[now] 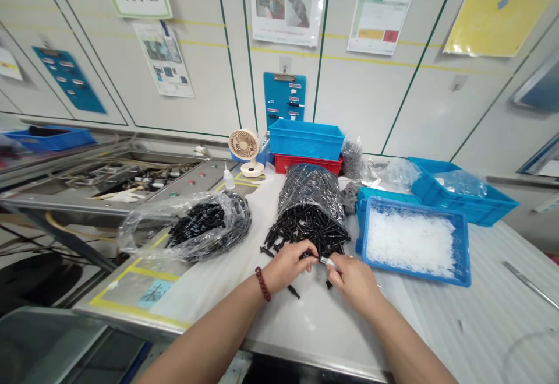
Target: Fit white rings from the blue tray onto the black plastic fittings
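Note:
My left hand (288,267), with a beaded bracelet at the wrist, is closed in a pinch on a small black part, mostly hidden by the fingers. My right hand (356,282) is closed around a slim white piece (328,261) whose tip meets the black part between the hands. Just beyond my fingers, a heap of black plug-like parts (305,224) spills from the mouth of a clear plastic bag (310,183). One loose black part (293,292) lies on the table below my left hand. Another (329,284) is beside my right fingers.
At the right stands a blue tray (463,250) of small white pieces, with a larger blue bin (493,203) behind. Left lies an open clear bag (144,229) of black parts. A small fan (244,146), dropper bottle (228,178) and stacked bins (305,139) stand at the back.

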{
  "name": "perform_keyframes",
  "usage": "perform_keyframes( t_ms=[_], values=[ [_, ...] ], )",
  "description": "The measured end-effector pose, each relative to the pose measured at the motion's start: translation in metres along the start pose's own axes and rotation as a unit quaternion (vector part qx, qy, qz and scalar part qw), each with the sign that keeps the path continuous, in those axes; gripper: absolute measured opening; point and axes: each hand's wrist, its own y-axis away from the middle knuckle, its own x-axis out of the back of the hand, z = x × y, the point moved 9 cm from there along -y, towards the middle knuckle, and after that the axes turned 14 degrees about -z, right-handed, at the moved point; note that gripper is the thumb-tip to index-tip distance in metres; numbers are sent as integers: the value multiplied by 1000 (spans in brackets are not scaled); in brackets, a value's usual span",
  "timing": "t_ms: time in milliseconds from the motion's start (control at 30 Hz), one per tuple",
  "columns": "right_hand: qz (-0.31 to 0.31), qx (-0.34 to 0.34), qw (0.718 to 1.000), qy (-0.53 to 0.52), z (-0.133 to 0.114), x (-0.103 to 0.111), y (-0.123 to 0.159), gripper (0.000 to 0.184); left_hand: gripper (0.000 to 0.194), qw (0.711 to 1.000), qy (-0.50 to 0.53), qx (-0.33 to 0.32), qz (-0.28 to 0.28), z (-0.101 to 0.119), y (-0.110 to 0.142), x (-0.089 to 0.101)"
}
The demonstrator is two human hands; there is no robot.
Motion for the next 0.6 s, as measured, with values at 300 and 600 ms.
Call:
perform_keyframes(
  t_ms=[300, 600],
  values=[
    [4, -7, 1000, 7, 1, 1, 0, 16, 9, 999, 35, -16, -7, -3, 0, 3],
    [-40, 14, 999, -3, -4, -7, 0, 16, 9, 998, -4, -15, -53, -3, 0, -10]
  ],
)
